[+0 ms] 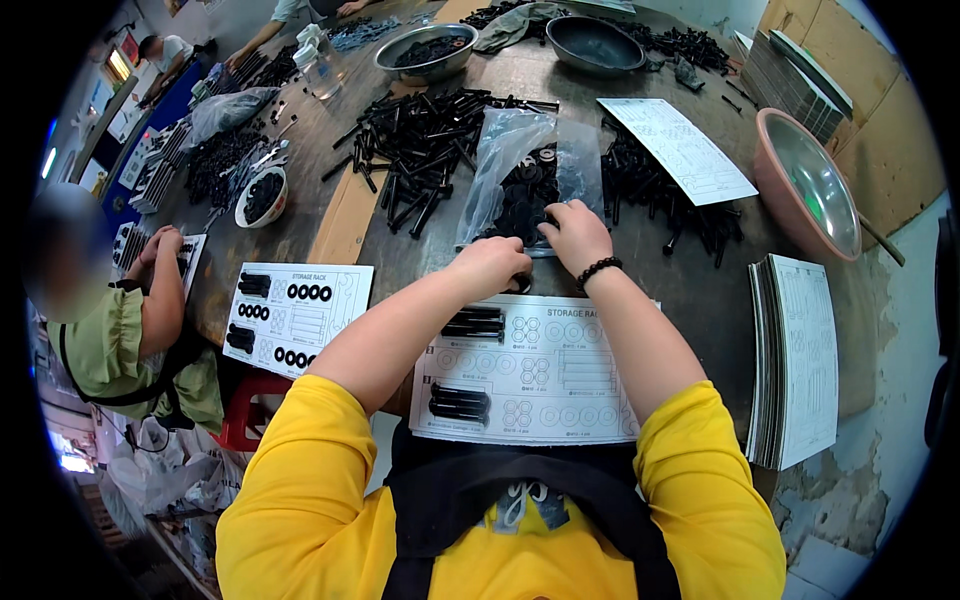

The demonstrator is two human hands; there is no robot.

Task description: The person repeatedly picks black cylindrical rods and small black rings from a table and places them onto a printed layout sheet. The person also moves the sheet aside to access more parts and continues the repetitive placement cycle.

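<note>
My left hand (490, 265) is closed, with a black washer (520, 283) showing under its fingertips, just above the top edge of a printed card (500, 370). Beyond it, my right hand (578, 238) reaches to the mouth of a clear plastic bag (485, 170) of black washers (525, 190). Its fingers are curled together at the washers; what they pinch is hidden. Two bundles of black bolts (459, 404) lie on the card's left side, over printed outlines. A dark beaded bracelet circles my right wrist.
Black bolts (415, 150) are heaped behind the bag. A second card (290, 318) with bolts and washers lies left, near a seated person's hands (163, 245). Card stacks (795, 360) and a pink-rimmed basin (810, 185) stand right; metal bowls (425, 55) stand at the back.
</note>
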